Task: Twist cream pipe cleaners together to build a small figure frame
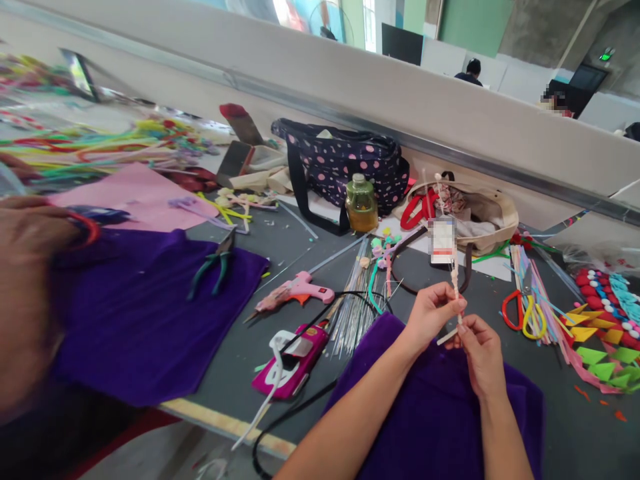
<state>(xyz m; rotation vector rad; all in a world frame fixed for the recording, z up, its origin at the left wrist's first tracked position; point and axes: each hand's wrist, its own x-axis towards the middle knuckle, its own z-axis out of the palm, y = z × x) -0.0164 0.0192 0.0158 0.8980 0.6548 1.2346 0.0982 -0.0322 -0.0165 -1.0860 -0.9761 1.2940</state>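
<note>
Cream-coloured chenille stem (455, 283), slender and knobbly, is standing nearly upright between my two hands, above the purple cloth (400, 407) that is covering this part of the counter (570, 413). My left hand (434, 313) is pinching it low on its length between thumb and fingers, and my right hand (481, 353) is gripping just below, thumb pressing against fingertips. A short pale end is poking out leftward between the two grips; whether it is belonging to the same stem, I cannot tell.

Going by its thinness, I am handling something very light, fuzzy rather than slippery, with a core that is probably bending easily and holding its bend. Its narrow upper part is looking the more delicate, so the lower end is seeming the better place for taking hold, with a light pinch that is not crushing the pile.

To my left, thin silvery wires (345, 328) are lying near a pink glue gun (305, 288); to my right, scissors (513, 312) with red and yellow handles are resting beside pastel strips (550, 313). Farther left, a co-worker's hand (35, 227) is showing blurred.
</note>
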